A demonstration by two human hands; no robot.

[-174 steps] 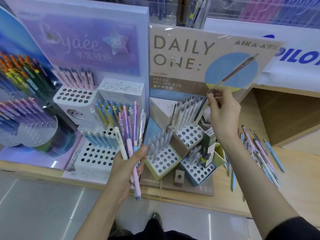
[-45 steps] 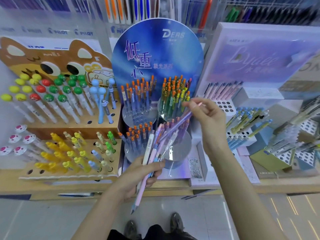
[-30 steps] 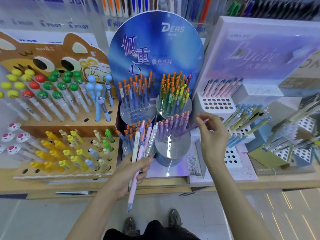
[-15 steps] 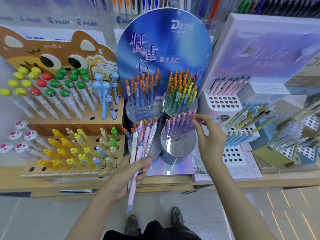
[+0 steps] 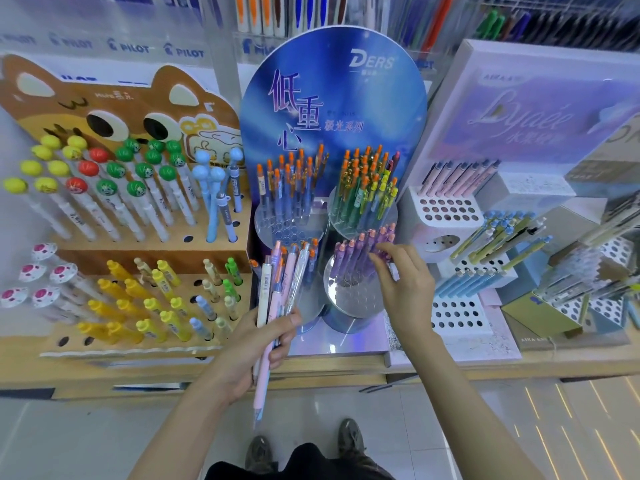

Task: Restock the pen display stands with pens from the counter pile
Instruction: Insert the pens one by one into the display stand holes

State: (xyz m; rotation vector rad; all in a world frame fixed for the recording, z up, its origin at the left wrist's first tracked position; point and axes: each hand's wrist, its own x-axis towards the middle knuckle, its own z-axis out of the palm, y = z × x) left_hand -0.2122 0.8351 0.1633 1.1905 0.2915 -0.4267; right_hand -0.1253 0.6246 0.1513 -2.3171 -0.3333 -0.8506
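The right hand point(image 5: 405, 289) is at the purple pens point(image 5: 356, 251) in the near-right cup point(image 5: 353, 299) of the blue stand point(image 5: 332, 109). Its fingers point(image 5: 375, 256) lie loose against the pen tops, pinching nothing I can make out. The left hand point(image 5: 252, 348) grips the bundle of pens point(image 5: 277, 282) just left of that cup, above the surface point(image 5: 519, 367) edge. I'd press the newest pen fully into its hole, matching its neighbours' lean, without jostling the row.

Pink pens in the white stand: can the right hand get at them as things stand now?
Probably yes. The right hand is at the purple pens; the pink pens stand beyond it, their tops exposed, nothing between.
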